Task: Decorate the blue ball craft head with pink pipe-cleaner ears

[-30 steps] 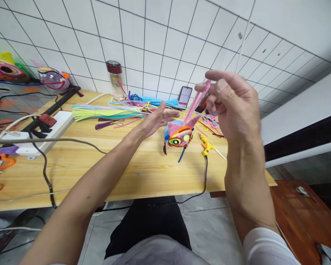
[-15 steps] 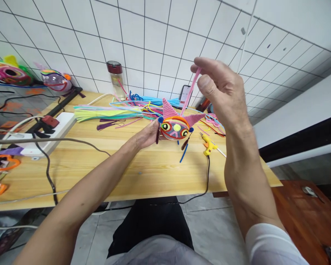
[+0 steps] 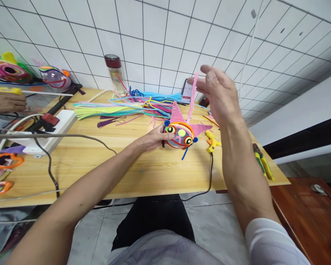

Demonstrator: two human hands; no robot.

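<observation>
My left hand [image 3: 153, 139] is closed around the side of a round, see-through craft ball [image 3: 179, 141] made up as an animal face, its thumb pressed on the front. The ball has pink pipe-cleaner ears, ringed yellow eyes and blue pompoms at its sides. A pink pipe-cleaner strip [image 3: 192, 99] sticks up from the top between the ears. Beside the strip's upper end is my right hand [image 3: 220, 90], fingers apart; whether a fingertip touches the strip I cannot tell. A yellow glue gun [image 3: 212, 142] lies on the table below my right wrist.
Bundled pipe cleaners [image 3: 107, 110] lie along the back, near a lidded bottle [image 3: 116, 75] and a propped phone [image 3: 186, 92]. Pliers [image 3: 263, 162] rest at the right. A power strip [image 3: 62, 129] and cables occupy the left, where another person's hand [image 3: 7, 103] is by a yellow tool.
My right hand has loosened from its pinch on the pink strip, fingers now spread. The craft ball appears slightly lower and further right. Another person's hand has come into view at left.
</observation>
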